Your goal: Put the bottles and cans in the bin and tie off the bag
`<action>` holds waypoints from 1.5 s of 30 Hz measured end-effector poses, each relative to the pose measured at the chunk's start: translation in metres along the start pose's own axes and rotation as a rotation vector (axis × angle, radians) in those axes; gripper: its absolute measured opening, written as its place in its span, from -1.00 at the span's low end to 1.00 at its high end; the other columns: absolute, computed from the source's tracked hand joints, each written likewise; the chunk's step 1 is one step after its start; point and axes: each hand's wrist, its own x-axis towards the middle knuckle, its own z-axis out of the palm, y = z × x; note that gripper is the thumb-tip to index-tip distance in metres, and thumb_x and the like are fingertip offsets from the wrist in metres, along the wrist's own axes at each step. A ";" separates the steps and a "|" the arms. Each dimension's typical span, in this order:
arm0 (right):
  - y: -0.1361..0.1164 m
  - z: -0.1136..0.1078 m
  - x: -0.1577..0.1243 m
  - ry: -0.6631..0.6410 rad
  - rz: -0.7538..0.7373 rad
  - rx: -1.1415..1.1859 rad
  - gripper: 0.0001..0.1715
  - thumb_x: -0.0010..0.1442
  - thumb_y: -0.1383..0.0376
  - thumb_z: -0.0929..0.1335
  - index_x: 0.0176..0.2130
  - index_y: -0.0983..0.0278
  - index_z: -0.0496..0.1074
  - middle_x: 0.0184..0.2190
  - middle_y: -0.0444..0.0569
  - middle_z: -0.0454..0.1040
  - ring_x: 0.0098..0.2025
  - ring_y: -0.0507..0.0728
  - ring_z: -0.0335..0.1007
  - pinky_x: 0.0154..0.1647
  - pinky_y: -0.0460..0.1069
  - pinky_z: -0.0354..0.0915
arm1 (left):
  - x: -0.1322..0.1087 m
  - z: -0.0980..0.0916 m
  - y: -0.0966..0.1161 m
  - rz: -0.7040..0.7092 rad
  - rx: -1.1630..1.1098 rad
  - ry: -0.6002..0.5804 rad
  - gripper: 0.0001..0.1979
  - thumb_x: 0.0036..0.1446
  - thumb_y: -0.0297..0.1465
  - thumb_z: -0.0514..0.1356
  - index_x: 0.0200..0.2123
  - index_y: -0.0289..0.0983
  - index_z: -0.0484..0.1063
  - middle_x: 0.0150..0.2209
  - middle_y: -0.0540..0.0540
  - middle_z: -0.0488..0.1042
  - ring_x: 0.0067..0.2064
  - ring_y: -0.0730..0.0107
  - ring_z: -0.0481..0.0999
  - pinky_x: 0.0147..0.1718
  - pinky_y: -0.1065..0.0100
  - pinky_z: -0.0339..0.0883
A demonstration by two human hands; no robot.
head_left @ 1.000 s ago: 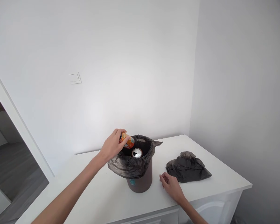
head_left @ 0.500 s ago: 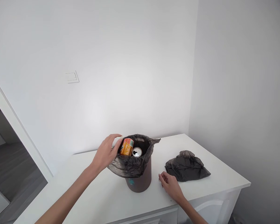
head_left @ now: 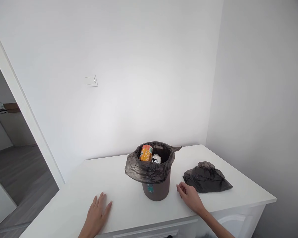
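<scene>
A brown trash bin (head_left: 157, 192) stands upright on the white cabinet top, lined with a thin dark trash bag (head_left: 147, 173) folded over its rim. An orange drink can (head_left: 146, 153) leans inside its mouth, beside another can (head_left: 156, 159) with its silver opened top showing. Deeper contents are hidden. My left hand (head_left: 96, 213) lies flat at the front left of the cabinet, fingers stretched and apart, holding nothing. To the right of the bin rests my right hand (head_left: 189, 196), its fingers curled in, with nothing visible in them. Just behind it lies a crumpled dark plastic bag (head_left: 207, 178).
The white cabinet (head_left: 124, 211) ends at a corner on the right. Walls rise behind and to the right, with a light switch (head_left: 91, 81) on the back one. At the far left is a doorway with a white frame (head_left: 27, 105).
My left hand has left the bin's left rim, where a white thing showed at its fingers, and come down to the cabinet top. My right hand stays put. The view has shifted left.
</scene>
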 end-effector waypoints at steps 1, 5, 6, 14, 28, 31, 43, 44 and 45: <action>0.000 0.001 -0.001 0.008 -0.008 -0.014 -0.51 0.38 -0.04 0.18 -0.47 0.16 0.23 -0.58 -0.12 0.38 -0.51 0.13 0.31 -0.40 -0.03 0.12 | -0.003 0.007 -0.006 0.013 0.040 -0.001 -0.24 0.30 -0.01 -0.11 0.38 -0.36 0.23 0.46 -0.24 0.15 0.50 -0.11 -0.05 0.43 -0.07 0.04; -0.003 0.004 -0.006 0.025 -0.046 -0.071 -0.54 0.38 0.00 0.19 -0.46 0.17 0.24 -0.56 -0.11 0.41 -0.50 0.12 0.31 -0.42 -0.04 0.10 | -0.008 0.021 -0.011 0.080 0.153 0.055 -0.23 0.35 -0.02 -0.18 0.46 -0.34 0.11 0.49 -0.15 0.05 0.51 -0.03 -0.08 0.45 -0.06 -0.06; -0.004 0.004 -0.006 0.026 -0.049 -0.081 -0.54 0.38 0.01 0.20 -0.46 0.17 0.24 -0.56 -0.11 0.41 -0.49 0.12 0.31 -0.42 -0.04 0.10 | -0.008 0.022 -0.010 0.087 0.176 0.067 -0.23 0.36 -0.02 -0.20 0.47 -0.34 0.09 0.50 -0.14 0.04 0.52 -0.03 -0.08 0.45 -0.06 -0.06; -0.004 0.004 -0.004 0.043 -0.069 -0.154 -0.59 0.38 0.07 0.19 -0.46 0.17 0.24 -0.57 -0.12 0.40 -0.51 0.12 0.31 -0.43 -0.04 0.05 | -0.004 0.032 -0.013 0.117 0.248 0.139 -0.26 0.35 -0.06 -0.15 0.45 -0.33 0.13 0.49 -0.12 0.06 0.51 -0.07 -0.02 0.44 -0.09 -0.05; -0.037 -0.017 0.010 -0.070 0.099 0.381 -0.38 0.29 -0.27 0.21 -0.33 0.19 0.38 -0.48 -0.11 0.41 -0.52 0.11 0.33 -0.47 -0.01 0.22 | 0.014 0.004 0.023 -0.021 -0.206 0.029 -0.26 0.19 0.02 0.06 0.31 -0.29 0.37 0.42 -0.24 0.24 0.49 -0.18 0.02 0.42 -0.15 -0.04; -0.075 -0.043 0.033 0.055 0.168 0.605 -0.35 0.20 -0.32 0.30 -0.24 0.20 0.41 -0.32 -0.04 0.44 -0.44 0.12 0.40 -0.50 -0.01 0.27 | 0.026 -0.026 0.069 -0.099 -0.639 -0.069 -0.40 0.21 0.10 0.11 0.12 -0.15 0.49 0.31 -0.21 0.42 0.39 -0.13 0.28 0.32 -0.07 0.21; -0.183 -0.116 0.115 0.178 0.276 0.607 0.00 0.04 0.00 0.49 0.28 0.12 -0.01 -0.35 -0.14 0.47 -0.34 0.19 0.42 -0.38 0.04 0.34 | 0.084 -0.118 0.193 -0.282 -1.693 -0.249 -0.79 0.30 -0.31 0.20 -0.24 -0.33 0.56 -0.29 -0.20 0.66 -0.34 0.30 0.64 -0.28 0.34 0.58; -0.185 -0.119 0.119 0.219 0.237 0.527 -0.07 0.01 0.07 0.49 0.23 0.13 0.06 -0.36 -0.17 0.44 -0.35 0.17 0.39 -0.38 0.02 0.31 | 0.087 -0.124 0.196 -0.255 -1.682 -0.218 -0.88 0.22 -0.37 0.27 -0.25 -0.30 0.57 -0.30 -0.16 0.66 -0.35 0.32 0.63 -0.33 0.37 0.56; -0.187 -0.121 0.122 0.261 0.192 0.462 -0.17 -0.01 0.13 0.47 0.18 0.13 0.13 -0.37 -0.19 0.41 -0.35 0.15 0.37 -0.39 0.00 0.27 | 0.090 -0.130 0.199 -0.226 -1.665 -0.188 -0.93 0.15 -0.42 0.33 -0.28 -0.29 0.58 -0.31 -0.12 0.66 -0.36 0.34 0.61 -0.37 0.39 0.54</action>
